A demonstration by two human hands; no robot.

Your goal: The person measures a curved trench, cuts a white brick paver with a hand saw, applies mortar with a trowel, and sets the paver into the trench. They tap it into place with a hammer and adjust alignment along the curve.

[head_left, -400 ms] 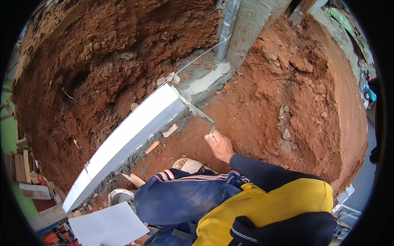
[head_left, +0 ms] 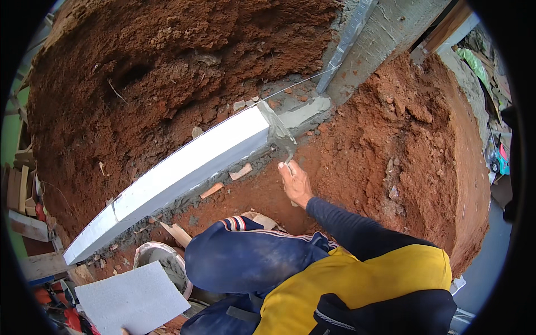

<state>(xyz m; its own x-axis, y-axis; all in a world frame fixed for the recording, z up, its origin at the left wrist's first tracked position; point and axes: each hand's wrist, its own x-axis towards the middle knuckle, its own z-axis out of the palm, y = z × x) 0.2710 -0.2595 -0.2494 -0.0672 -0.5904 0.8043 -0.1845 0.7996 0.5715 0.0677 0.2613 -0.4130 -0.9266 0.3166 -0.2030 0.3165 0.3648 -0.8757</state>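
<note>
Red-earth bank behind; white rectangular block row slants up-right. Right hand, nearer, grips mortar-smeared metal trowel angled up-left at row's upper-right end. Left hand: fingertip at loose white slab, grip untellable.

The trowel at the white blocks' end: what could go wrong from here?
The trowel, held in the right hand close to the end of the white blocks, might chip or nudge them. A bump could push the string out of line. Crumbs from the rough soil bank could drop onto the wet-looking mortar.
</note>
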